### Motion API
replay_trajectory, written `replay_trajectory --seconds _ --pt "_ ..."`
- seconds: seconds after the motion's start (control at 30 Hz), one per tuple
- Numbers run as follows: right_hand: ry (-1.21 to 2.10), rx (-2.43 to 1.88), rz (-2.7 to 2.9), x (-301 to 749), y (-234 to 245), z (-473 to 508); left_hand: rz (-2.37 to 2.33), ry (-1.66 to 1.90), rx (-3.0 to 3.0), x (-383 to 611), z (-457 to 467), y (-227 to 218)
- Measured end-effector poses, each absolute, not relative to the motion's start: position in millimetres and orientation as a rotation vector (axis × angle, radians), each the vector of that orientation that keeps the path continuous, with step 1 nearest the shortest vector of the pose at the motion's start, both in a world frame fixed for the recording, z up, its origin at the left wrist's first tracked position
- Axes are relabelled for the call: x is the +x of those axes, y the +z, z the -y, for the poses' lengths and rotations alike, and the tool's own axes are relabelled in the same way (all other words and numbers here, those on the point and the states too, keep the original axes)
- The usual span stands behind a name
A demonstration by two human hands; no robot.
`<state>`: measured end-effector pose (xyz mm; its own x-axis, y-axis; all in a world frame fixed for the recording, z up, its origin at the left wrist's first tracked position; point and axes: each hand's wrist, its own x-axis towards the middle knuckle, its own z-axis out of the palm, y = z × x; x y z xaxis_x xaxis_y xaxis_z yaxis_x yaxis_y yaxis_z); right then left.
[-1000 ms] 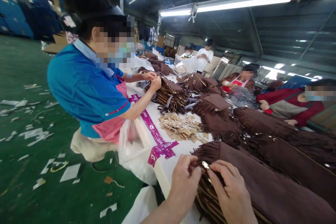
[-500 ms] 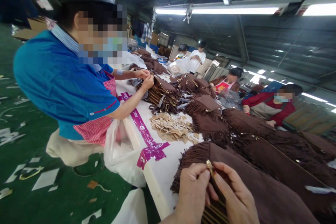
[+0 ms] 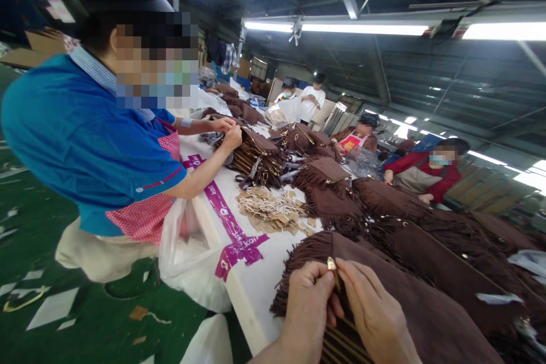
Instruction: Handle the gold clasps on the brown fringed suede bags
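At the bottom of the head view, my left hand (image 3: 306, 298) pinches one side of a brown strip tipped with a small gold metal piece, which looks like a zipper end (image 3: 331, 264). My right hand (image 3: 374, 310) grips the strip's other side, fingers close together. The gold tip sticks up between both hands; my fingers hide most of the strip. Beneath them lies a stack of brown fringed bags (image 3: 409, 301), and several gold-edged zipper lines (image 3: 347, 344) show under my palms.
Paper tags with white strings (image 3: 273, 210) lie on the white table (image 3: 251, 301), whose edge carries purple tape (image 3: 224, 210). More brown bags (image 3: 326, 173) are heaped beyond. A co-worker in a blue shirt (image 3: 98, 136) handles bags at left, beside a white plastic bag (image 3: 190, 261). Other people stand farther back.
The head view has shifted slightly, so the surroundings sit farther left. My hands keep their hold on the strip, and the gold tip now shows a broader shiny face.
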<state>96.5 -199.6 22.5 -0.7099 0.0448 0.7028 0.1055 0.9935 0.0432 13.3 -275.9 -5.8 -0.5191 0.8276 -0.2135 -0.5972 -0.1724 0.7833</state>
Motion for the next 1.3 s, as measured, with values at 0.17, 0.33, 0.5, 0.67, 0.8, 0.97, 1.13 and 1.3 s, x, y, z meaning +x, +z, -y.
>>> replay_trajectory --seconds 0.17,0.33,0.5,0.67,0.8,0.97,1.13,1.3 --pt "-0.401 0.012 2.431 100.6 21.3 189.0 -1.085 1.817 0.366 9.5 275.1 -6.9" --pt "-0.553 0.14 2.401 96.4 21.6 182.9 -1.089 1.785 0.353 6.9 275.9 -7.1" --pt "-0.457 0.081 2.36 83.8 36.6 185.6 -1.116 1.77 0.375 6.5 277.9 -7.9" --pt "-0.149 -0.08 2.401 80.7 51.8 193.5 -1.042 1.791 0.348 6.9 276.0 -10.9" --pt "-0.181 0.018 2.454 91.1 40.7 191.6 -0.859 1.818 0.313 4.6 273.6 -14.0" --pt "-0.405 0.091 2.458 101.9 24.2 182.9 -0.781 1.794 0.351 1.0 275.5 -15.8" --pt "-0.511 0.12 2.483 103.2 19.5 178.2 -0.78 1.801 0.333 1.9 274.8 -15.0" --pt "-0.535 0.143 2.491 99.3 15.2 175.4 -0.837 1.821 0.267 3.7 271.7 -15.9"
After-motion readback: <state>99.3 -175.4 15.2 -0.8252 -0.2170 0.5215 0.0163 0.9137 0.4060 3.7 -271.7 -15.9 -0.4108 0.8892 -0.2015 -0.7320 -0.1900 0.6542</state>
